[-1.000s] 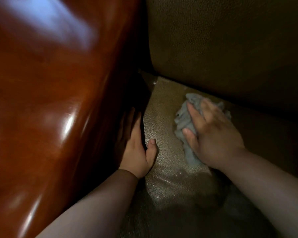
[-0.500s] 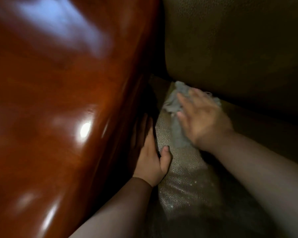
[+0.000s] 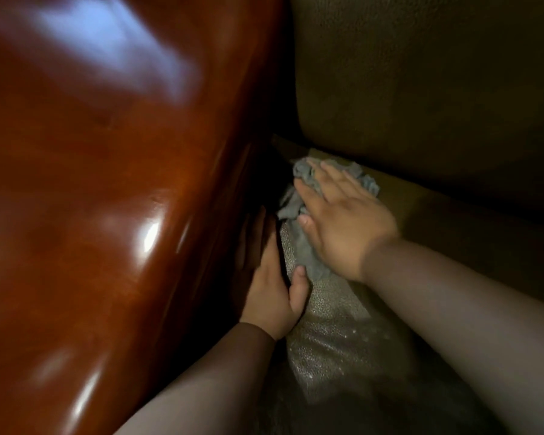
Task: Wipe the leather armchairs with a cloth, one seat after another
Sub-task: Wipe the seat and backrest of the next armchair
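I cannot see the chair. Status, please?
Right hand flat on cloth, at seat back corner. Left hand along wooden armrest. Nothing blocking.

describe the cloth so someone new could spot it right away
Start at the glossy red-brown wooden armrest filling the left. Just right of it lies the pale pebbled leather seat. At its back corner, the crumpled grey cloth sits under the flat right hand, the only fabric there.

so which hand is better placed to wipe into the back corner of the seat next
Right. The right hand already lies flat on the grey cloth, close to the corner where the seat meets the backrest. The left hand holds no cloth; it rests against the wooden armrest.
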A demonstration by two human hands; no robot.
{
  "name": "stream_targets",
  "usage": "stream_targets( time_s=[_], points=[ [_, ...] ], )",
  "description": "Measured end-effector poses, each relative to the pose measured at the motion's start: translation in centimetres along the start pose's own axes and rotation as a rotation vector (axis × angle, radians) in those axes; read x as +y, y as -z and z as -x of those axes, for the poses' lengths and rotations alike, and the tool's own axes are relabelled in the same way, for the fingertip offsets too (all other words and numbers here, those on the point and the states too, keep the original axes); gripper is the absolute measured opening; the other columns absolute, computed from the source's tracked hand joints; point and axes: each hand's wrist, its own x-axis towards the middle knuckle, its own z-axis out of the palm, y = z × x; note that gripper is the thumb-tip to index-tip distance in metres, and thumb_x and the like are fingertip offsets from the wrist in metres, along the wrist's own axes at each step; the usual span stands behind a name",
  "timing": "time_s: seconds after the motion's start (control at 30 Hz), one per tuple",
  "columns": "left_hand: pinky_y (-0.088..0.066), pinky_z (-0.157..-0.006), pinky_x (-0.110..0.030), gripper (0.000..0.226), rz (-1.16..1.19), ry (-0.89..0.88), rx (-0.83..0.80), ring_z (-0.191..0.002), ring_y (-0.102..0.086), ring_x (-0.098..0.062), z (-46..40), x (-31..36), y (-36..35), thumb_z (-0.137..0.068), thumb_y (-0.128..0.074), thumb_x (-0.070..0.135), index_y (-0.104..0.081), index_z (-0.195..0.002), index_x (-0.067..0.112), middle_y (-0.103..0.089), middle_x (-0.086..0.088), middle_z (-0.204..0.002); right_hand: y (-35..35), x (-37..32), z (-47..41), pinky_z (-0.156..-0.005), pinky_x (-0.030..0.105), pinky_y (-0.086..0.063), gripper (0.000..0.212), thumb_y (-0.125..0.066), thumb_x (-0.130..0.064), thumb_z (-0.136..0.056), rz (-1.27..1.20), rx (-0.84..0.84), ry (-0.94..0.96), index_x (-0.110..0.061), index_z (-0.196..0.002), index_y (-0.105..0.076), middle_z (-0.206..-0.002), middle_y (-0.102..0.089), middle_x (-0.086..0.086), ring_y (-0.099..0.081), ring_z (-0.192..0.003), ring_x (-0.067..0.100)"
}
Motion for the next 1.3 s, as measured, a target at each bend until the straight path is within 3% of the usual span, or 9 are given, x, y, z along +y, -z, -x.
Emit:
stream_targets(
  time_s=[0.2, 0.37, 0.57, 0.73, 0.9, 1.0, 1.13, 1.23, 1.3],
  points=[
    [-0.019, -0.129, -0.044, 0.072, 0.119, 0.041, -0.022, -0.156, -0.02, -0.022, 0.5, -0.4, -1.0, -0.097, -0.043, 0.043, -0.029, -0.158, 0.007, -0.037, -0.021, -0.163, 0.0, -3.5, -8.0, -0.128, 0.044, 0.004, 0.067, -0.039, -0.039, -0.104, 0.15, -0.155, -0.156, -0.005, -0.16, -0.03, -0.168, -0.019, 0.02, -0.006, -0.156, 0.037],
    [-0.001, -0.128, -0.023, 0.076, 0.136, -0.002, -0.003, -0.157, -0.018, -0.02, 0.2, 0.2, -0.6, -0.096, -0.046, 0.039, -0.036, -0.156, -0.006, -0.037, -0.022, -0.162, -0.9, -0.6, -2.4, -0.127, 0.049, -0.02, 0.053, -0.033, -0.038, -0.101, 0.097, 0.047, 0.215, -0.008, -0.13, -0.065, -0.141, -0.057, 0.019, -0.039, -0.145, 0.038],
    [0.001, -0.129, -0.029, 0.078, 0.044, -0.043, 0.055, -0.158, -0.017, -0.026, 0.2, -0.1, -0.4, -0.097, -0.042, 0.043, -0.037, -0.156, -0.008, -0.032, -0.024, -0.165, 0.2, 3.6, -0.1, -0.123, 0.034, -0.01, 0.056, -0.027, -0.042, -0.109, 0.129, -0.013, 0.247, -0.025, -0.162, -0.031, -0.17, -0.025, 0.009, -0.017, -0.159, 0.023],
    [-0.004, -0.13, -0.031, 0.079, 0.018, -0.029, 0.007, -0.153, -0.026, -0.034, 0.1, 0.4, 0.2, -0.096, -0.043, 0.044, -0.04, -0.154, -0.008, -0.038, -0.029, -0.161, -2.1, -0.4, -2.4, -0.124, 0.05, -0.023, 0.059, -0.026, -0.04, -0.103, 0.045, 0.137, 0.002, -0.01, -0.143, -0.056, -0.158, -0.044, 0.02, -0.034, -0.149, 0.038],
    [-0.013, -0.131, -0.042, 0.085, 0.024, 0.086, -0.177, -0.156, -0.024, -0.036, 0.4, 1.0, 2.1, -0.095, -0.035, 0.052, -0.031, -0.16, -0.003, -0.03, -0.026, -0.166, -2.3, 0.9, 7.5, -0.127, 0.037, 0.002, 0.06, -0.019, -0.047, -0.107, 0.103, -0.02, 0.137, -0.029, -0.164, -0.024, -0.173, -0.013, 0.003, -0.004, -0.16, 0.023],
    [-0.018, -0.131, -0.044, 0.078, 0.026, 0.238, -0.277, -0.156, -0.029, -0.032, 0.2, 2.8, 4.4, -0.101, -0.034, 0.054, -0.024, -0.165, 0.011, -0.032, -0.017, -0.168, -1.4, 4.0, 13.4, -0.121, 0.034, 0.007, 0.057, -0.021, -0.046, -0.11, 0.048, -0.117, -0.071, -0.036, -0.165, -0.009, -0.174, -0.006, 0.003, 0.004, -0.159, 0.02],
    [-0.002, -0.121, -0.022, 0.068, 0.117, 0.29, -0.333, -0.159, -0.018, -0.015, 5.0, 3.0, 7.3, -0.11, -0.043, 0.04, -0.01, -0.169, 0.032, -0.013, 0.006, -0.175, -2.6, 3.0, 14.9, -0.129, 0.045, -0.003, 0.061, -0.011, -0.051, -0.107, -0.05, -0.036, -0.506, -0.033, -0.165, -0.007, -0.173, -0.009, 0.01, 0.0, -0.159, 0.028],
    [0.002, -0.131, -0.031, 0.072, 0.052, 0.204, -0.36, -0.162, 0.005, -0.011, 11.4, 1.3, 8.6, -0.107, -0.037, 0.048, -0.006, -0.169, 0.029, 0.006, 0.009, -0.176, -5.6, -3.9, 15.8, -0.126, 0.055, -0.017, 0.064, -0.027, -0.043, -0.104, 0.012, 0.11, -0.365, -0.016, -0.162, -0.032, -0.166, -0.029, 0.022, -0.021, -0.154, 0.042],
    [-0.005, -0.132, -0.038, 0.076, 0.024, 0.204, -0.406, -0.161, 0.01, -0.008, 15.1, -0.1, 9.4, -0.103, -0.033, 0.055, -0.003, -0.169, 0.031, 0.01, 0.013, -0.175, -7.1, -7.5, 18.4, -0.127, 0.051, -0.009, 0.064, -0.029, -0.047, -0.105, 0.06, 0.044, -0.146, -0.022, -0.164, -0.025, -0.171, -0.019, 0.012, -0.012, -0.158, 0.036]
  ],
)
